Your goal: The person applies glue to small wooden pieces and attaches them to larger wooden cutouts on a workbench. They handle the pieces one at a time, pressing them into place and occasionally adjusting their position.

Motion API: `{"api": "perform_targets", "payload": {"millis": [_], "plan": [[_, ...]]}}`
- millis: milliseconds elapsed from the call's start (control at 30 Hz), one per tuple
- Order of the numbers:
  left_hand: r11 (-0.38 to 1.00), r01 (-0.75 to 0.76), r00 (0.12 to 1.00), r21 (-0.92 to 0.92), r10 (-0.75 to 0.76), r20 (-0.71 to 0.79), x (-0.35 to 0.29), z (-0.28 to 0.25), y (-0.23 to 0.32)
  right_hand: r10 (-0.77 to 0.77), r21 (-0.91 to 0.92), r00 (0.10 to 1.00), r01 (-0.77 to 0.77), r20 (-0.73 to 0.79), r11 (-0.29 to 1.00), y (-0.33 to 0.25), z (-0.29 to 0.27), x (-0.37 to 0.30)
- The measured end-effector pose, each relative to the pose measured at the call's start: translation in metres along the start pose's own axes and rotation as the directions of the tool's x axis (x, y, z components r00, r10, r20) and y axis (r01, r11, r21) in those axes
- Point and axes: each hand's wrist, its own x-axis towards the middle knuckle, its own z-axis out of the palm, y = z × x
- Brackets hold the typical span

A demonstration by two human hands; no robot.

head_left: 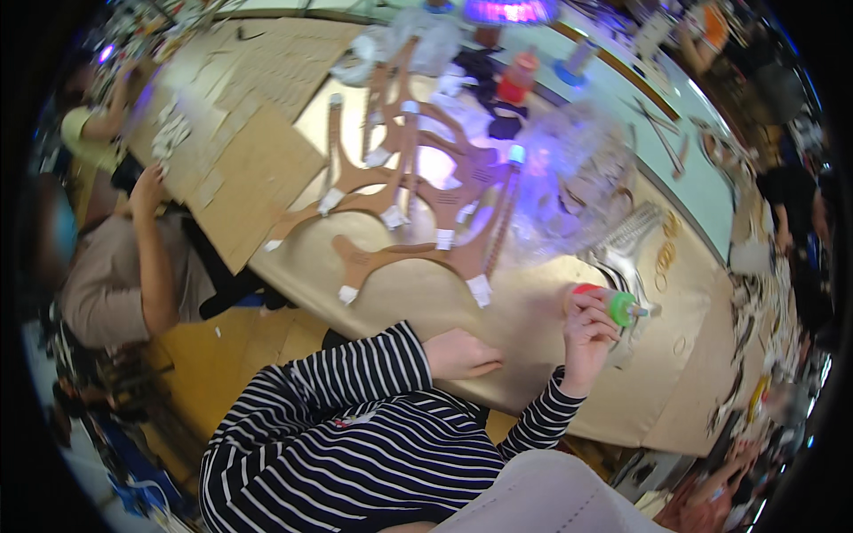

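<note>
My right hand [590, 336] is raised over the near right part of the table and wraps round a squeeze bottle [621, 308]. The bottle lies tilted on its side, with a red body, a green cap and a nozzle toward the right. At the table's near edge rests my left hand [462, 354], its fingers curled closed; anything inside them is hidden. Beyond my hands lie several brown curved strap pieces with white tabs; the nearest strap piece [404, 258] is just ahead of my left hand.
Clear plastic bags [569, 178] lie beyond the straps, near a red bottle [517, 80] and a blue-based dispenser [576, 64]. Tan rings [665, 253] sit at the right. Cardboard sheets [253, 169] cover the left side. A seated person [133, 275] works at left. Scissors [662, 133] lie far right.
</note>
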Motion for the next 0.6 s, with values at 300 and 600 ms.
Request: {"api": "perform_targets", "payload": {"millis": [300,600], "plan": [[0.998,0.022,0.999,-0.053,-0.024,-0.047,-0.003,0.003,0.000,-0.158,-0.107,0.985,0.164,0.069,0.981,0.030,-0.031,-0.014],[0.998,-0.036,0.994,-0.054,0.030,-0.107,-0.007,0.004,-0.002,0.440,-0.342,0.618,0.757,0.652,-0.556,0.089,0.003,-0.090]]}}
